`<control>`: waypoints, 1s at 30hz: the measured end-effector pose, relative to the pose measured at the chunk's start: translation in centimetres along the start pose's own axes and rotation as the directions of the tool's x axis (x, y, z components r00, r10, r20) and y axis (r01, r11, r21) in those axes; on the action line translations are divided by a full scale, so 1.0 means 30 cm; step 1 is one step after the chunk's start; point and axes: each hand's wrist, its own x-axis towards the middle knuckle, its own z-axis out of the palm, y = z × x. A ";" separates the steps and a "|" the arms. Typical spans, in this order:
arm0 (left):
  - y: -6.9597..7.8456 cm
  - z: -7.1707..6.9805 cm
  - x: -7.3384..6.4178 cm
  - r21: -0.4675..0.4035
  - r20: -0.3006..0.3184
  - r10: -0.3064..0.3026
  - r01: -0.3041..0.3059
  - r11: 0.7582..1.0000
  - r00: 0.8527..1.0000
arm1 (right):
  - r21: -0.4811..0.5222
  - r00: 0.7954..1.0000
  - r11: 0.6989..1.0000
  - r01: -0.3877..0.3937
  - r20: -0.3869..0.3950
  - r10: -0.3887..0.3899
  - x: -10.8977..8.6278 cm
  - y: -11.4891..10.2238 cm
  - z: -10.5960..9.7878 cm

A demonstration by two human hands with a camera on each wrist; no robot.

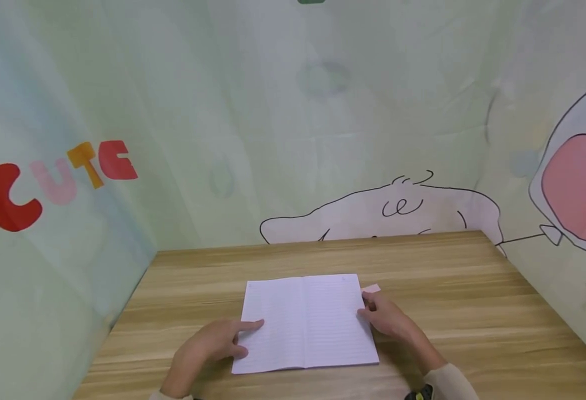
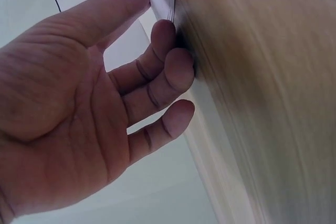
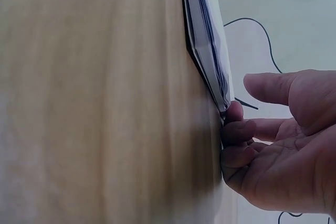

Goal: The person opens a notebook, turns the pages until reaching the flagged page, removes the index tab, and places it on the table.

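An open lined notebook (image 1: 280,325) lies on the wooden table, its two pages spread flat and bearing no writing that I can make out. My left hand (image 1: 213,339) is at its left edge, with the index finger straight across the page and the thumb lower down by the margin. In the left wrist view the other fingers bend loosely beside the page edge. At the right edge is my right hand (image 1: 385,316). Its bent fingers (image 3: 239,132) touch the notebook's side, while the thumb (image 3: 265,87) stands apart, above the page. A small pink slip (image 1: 372,288) shows beyond the right index finger.
The wooden table (image 1: 198,278) reaches back to a printed cloth backdrop (image 1: 213,111) with cartoon drawings. More cloth hangs along the left and right sides. A dark band (image 1: 420,393) circles my right wrist.
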 end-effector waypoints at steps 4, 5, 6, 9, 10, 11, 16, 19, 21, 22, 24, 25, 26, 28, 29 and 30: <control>-0.005 0.002 0.000 0.007 -0.001 0.011 -0.011 1.000 1.000 | -0.002 1.000 1.000 -0.006 0.005 0.006 -0.004 -0.003 0.004; -0.006 0.003 0.000 0.008 -0.001 0.012 -0.012 1.000 1.000 | -0.001 1.000 1.000 -0.004 0.005 0.004 -0.004 -0.003 0.005; -0.006 0.003 0.000 0.008 -0.001 0.013 -0.013 1.000 1.000 | -0.002 1.000 1.000 -0.002 0.004 0.002 -0.005 -0.004 0.005; -0.005 0.005 0.001 0.010 0.004 0.002 -0.002 1.000 1.000 | -0.004 1.000 1.000 0.007 0.007 -0.007 -0.007 -0.004 0.007; -0.004 0.005 0.000 0.012 0.007 -0.001 0.001 1.000 1.000 | -0.003 1.000 1.000 0.007 0.006 -0.007 -0.008 -0.004 0.008; -0.003 0.005 0.000 0.012 0.010 -0.005 0.005 1.000 1.000 | -0.003 1.000 1.000 0.008 0.004 -0.008 -0.009 -0.004 0.008; 0.002 0.003 -0.002 0.016 0.019 -0.022 0.021 1.000 1.000 | 0.018 1.000 1.000 0.011 0.012 -0.012 -0.021 -0.004 0.009; 0.006 0.001 -0.002 0.015 0.026 -0.040 0.040 0.999 0.999 | 0.047 0.999 0.999 0.019 0.025 -0.021 -0.030 -0.010 0.006; 0.007 0.000 -0.003 0.018 0.030 -0.052 0.051 0.999 0.998 | 0.062 0.999 0.998 0.020 0.033 -0.022 -0.035 -0.017 0.003; 0.008 0.000 -0.003 0.018 0.031 -0.055 0.054 0.998 0.998 | 0.065 0.999 0.998 0.017 0.035 -0.019 -0.036 -0.021 0.002; 0.008 0.000 -0.004 0.027 0.029 -0.051 0.051 0.998 0.998 | 0.069 0.999 0.998 -0.003 0.039 0.000 -0.037 -0.028 -0.001; 0.008 0.001 -0.004 0.027 0.027 -0.049 0.049 0.998 0.998 | 0.073 0.999 0.997 -0.015 0.038 0.013 -0.037 -0.031 -0.003; 0.007 0.002 -0.004 0.030 0.025 -0.045 0.044 0.999 0.999 | 0.081 0.999 0.996 -0.028 0.031 0.025 -0.036 -0.033 -0.003; 0.004 0.005 -0.004 0.027 0.021 -0.040 0.039 0.999 0.999 | 0.099 0.998 0.994 -0.056 0.016 0.054 -0.033 -0.034 -0.004; 0.003 0.007 -0.004 0.029 0.018 -0.038 0.038 0.999 0.999 | 0.108 0.998 0.992 -0.065 0.008 0.065 -0.032 -0.034 -0.004; 0.003 0.008 -0.004 0.028 0.019 -0.037 0.037 0.999 0.999 | 0.118 0.997 0.990 -0.071 0.000 0.072 -0.031 -0.033 -0.004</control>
